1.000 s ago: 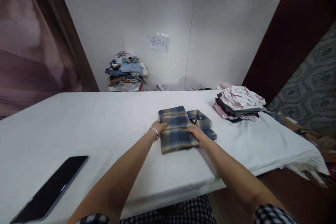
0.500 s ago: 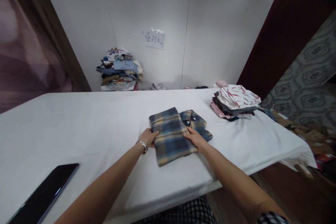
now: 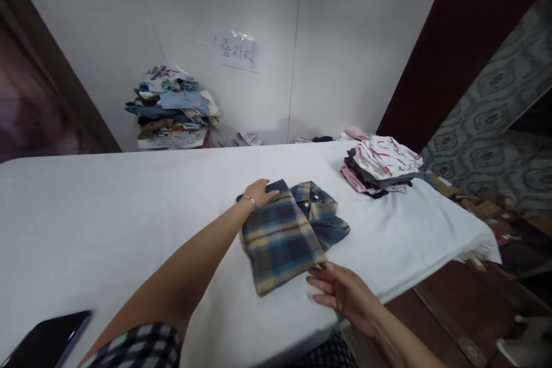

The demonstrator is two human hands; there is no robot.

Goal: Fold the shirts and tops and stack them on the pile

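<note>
A folded blue and yellow plaid shirt (image 3: 282,236) lies on the white table (image 3: 107,218), its collar end toward the right. My left hand (image 3: 259,191), with a bracelet at the wrist, rests on the shirt's far left corner, fingers curled over the edge. My right hand (image 3: 340,291) hovers just off the shirt's near right corner, fingers apart and holding nothing.
A stack of folded clothes (image 3: 379,171) topped by a white and red garment sits at the table's right end. A dark phone (image 3: 43,342) lies near the front left. Behind the table, a heap of clothes (image 3: 172,108) rests against the white wall. Cardboard lies on the floor at right.
My left hand slid from the shirt's left side to its far corner. My right hand let go of the right side and drew back to the near corner. The view swung right.
</note>
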